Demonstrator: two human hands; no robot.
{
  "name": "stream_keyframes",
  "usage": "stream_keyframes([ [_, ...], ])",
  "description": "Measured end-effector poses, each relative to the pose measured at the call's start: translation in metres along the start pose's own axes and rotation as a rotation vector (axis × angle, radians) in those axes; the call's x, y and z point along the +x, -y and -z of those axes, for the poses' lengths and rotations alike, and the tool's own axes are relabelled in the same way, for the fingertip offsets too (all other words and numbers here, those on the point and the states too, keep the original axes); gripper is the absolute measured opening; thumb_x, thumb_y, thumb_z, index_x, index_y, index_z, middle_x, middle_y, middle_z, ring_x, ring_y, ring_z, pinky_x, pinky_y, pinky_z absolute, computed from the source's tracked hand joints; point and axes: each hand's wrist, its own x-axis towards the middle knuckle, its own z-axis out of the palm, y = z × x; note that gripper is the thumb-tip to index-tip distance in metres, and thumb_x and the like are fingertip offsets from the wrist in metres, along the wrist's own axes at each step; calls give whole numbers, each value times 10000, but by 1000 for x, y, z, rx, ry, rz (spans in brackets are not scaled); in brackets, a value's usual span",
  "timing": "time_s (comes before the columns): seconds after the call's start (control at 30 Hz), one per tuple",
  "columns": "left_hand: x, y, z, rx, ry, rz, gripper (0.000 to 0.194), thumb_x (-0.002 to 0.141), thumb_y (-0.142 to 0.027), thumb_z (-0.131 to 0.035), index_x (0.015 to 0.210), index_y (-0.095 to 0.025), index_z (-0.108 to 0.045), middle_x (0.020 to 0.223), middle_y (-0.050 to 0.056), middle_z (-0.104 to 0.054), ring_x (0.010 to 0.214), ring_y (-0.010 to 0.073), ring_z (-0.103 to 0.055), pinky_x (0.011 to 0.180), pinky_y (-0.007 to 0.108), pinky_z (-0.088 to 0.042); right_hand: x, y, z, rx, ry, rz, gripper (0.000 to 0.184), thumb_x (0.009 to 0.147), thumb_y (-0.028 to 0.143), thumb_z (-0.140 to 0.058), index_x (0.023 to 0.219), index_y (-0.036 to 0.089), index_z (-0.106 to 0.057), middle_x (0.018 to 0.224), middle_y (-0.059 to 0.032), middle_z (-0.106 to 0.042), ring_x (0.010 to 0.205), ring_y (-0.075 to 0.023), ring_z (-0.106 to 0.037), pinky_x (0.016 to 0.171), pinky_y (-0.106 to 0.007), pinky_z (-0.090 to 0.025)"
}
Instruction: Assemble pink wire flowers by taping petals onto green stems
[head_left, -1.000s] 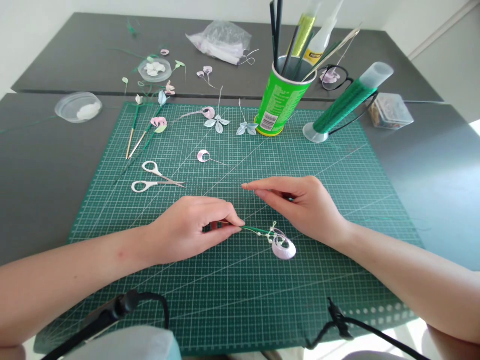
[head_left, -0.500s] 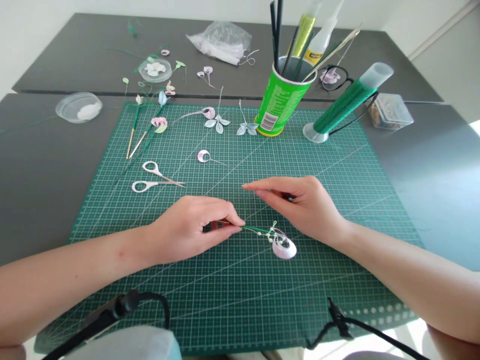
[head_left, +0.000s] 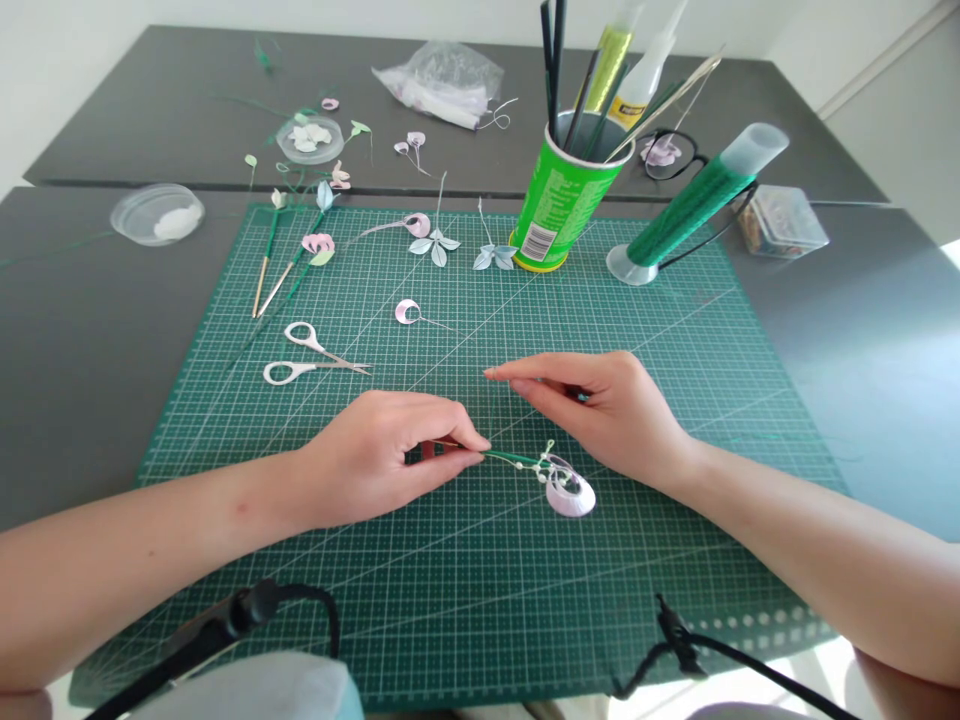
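Observation:
Between thumb and fingertips, my left hand [head_left: 405,445] pinches the green stem of a handmade flower [head_left: 571,495]. Its pale lilac loop petal and small white buds point to the right, just above the green cutting mat [head_left: 465,610]. My right hand [head_left: 600,400] is closed in a pinch beyond and to the right of the stem, apart from the flower. A small dark and blue bit shows inside its curled fingers, too hidden to name. White-handled scissors [head_left: 304,370] lie partly open to the left. A loose lilac petal on wire [head_left: 407,312] rests farther back on the mat.
A green can [head_left: 566,205] of sticks and a tube of green thread [head_left: 690,215] stand at the back right. Wired flowers [head_left: 319,248], blue leaf sprigs [head_left: 433,246] and clear dishes [head_left: 157,215] lie behind. Black straps hang near the front edge.
The flower head has shifted very slightly to the right. Both hands stay in nearly the same place and pose.

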Motion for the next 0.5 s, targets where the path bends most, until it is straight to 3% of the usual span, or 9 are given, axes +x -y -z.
stream_keyframes([
  [0.33,1,-8,3,26,-103,42,93,982,-249,-698,910,-265,-755,766,-28,-805,527,112,-644,500,258,-505,1,-1,0,13,17,2,270,999,156,-619,1119,165,-860,553,49,-525,504,-68,-377,500,-221,-314],
  [0.43,2,-12,5,60,-188,77,77,958,-234,-728,888,-258,-751,735,-29,-795,508,113,-637,489,268,-507,1,-2,0,24,46,-38,263,1007,210,-623,1104,166,-863,606,16,-622,530,-81,-459,526,-222,-363],
  [0.5,2,-13,5,68,-240,115,64,939,-234,-750,879,-255,-753,711,-37,-784,516,114,-645,499,270,-510,2,-3,1,32,86,-54,259,1007,242,-627,1080,166,-863,746,-30,-736,612,-101,-570,574,-223,-421],
])
